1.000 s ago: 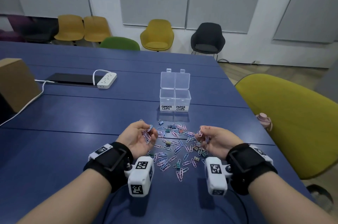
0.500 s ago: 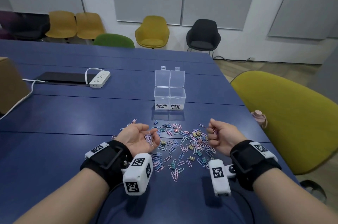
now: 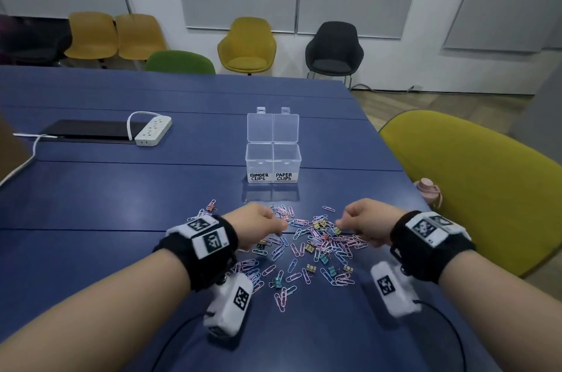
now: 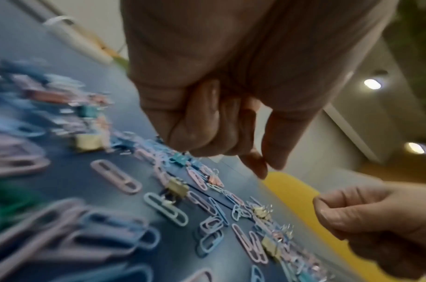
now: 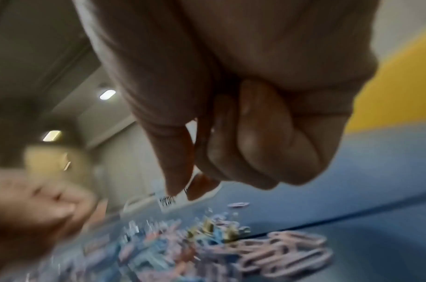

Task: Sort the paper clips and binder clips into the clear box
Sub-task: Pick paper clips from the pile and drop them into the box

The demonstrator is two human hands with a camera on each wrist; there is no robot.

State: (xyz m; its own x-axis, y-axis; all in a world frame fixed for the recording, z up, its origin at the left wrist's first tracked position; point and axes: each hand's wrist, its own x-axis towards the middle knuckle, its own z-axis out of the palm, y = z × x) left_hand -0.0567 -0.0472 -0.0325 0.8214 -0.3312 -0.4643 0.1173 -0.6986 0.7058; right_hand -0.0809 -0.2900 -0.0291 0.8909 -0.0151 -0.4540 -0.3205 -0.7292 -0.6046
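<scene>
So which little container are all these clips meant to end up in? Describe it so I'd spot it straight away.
Look at the long blue table. Beyond the scattered clips and both hands stands the clear box, its two lids raised. Unlike the white power strip to its left, it is see-through, with two compartments labelled BINDER CLIPS and PAPER CLIPS.

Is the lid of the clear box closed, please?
No, the lid of the clear box stands open, upright behind both compartments.
</scene>
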